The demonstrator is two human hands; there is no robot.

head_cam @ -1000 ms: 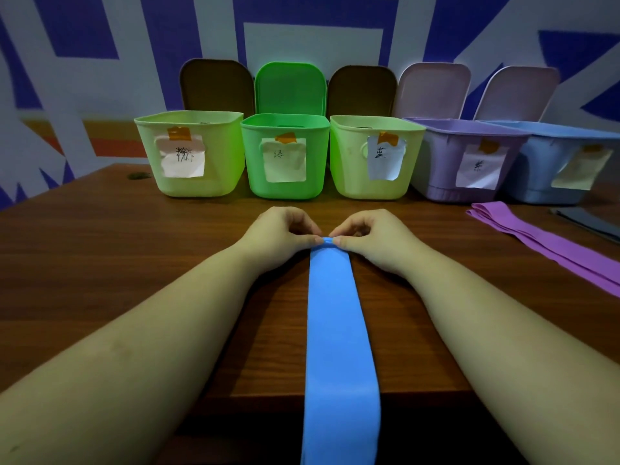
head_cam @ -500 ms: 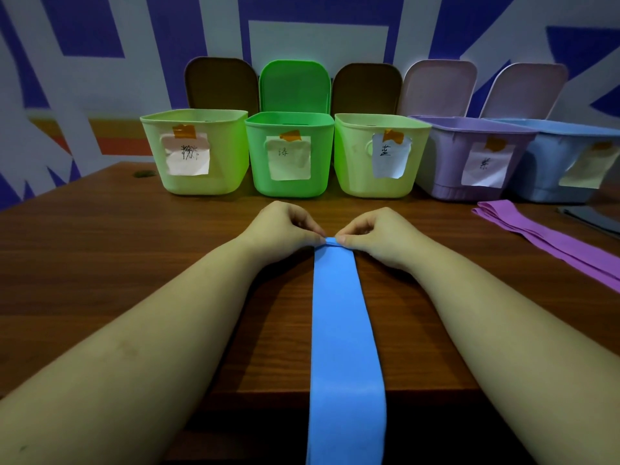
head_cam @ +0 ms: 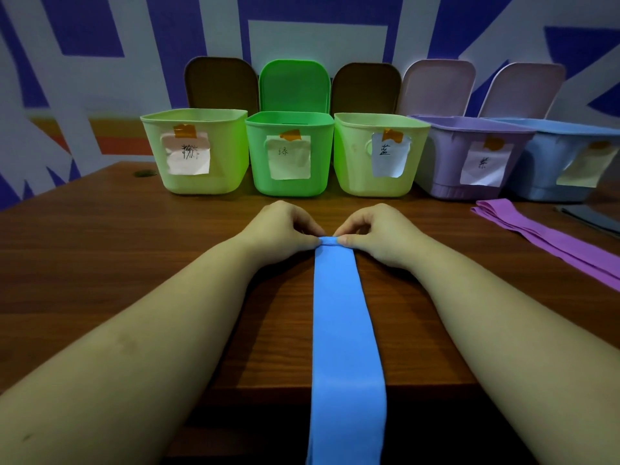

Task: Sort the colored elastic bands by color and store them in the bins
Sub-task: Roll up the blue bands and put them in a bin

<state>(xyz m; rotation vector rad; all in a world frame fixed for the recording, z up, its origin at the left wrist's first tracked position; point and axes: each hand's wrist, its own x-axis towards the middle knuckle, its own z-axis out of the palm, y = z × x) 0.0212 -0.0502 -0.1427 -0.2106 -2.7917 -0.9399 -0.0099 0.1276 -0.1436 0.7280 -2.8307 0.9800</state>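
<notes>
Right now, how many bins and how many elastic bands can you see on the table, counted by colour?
Yellow-green bins: 2
Green bin: 1
Purple bin: 1
Blue bin: 1
Blue band: 1, its far end pinched by the left hand and the right hand
Purple band: 1
Total: 5 bins, 2 bands. A dark flat thing at the right edge is unclear.

The wall point(head_cam: 318, 38) behind was painted in a bold pattern of deep blue blocks and pale white bands, with an orange stripe point(head_cam: 110, 146) low on its left side. A brown wooden table point(head_cam: 100, 250) with a plain horizontal grain stood against it, a small dark spot point(head_cam: 145, 173) near its far left edge. The light was dim and cool, and the near edge of the table fell into dark shadow.
</notes>
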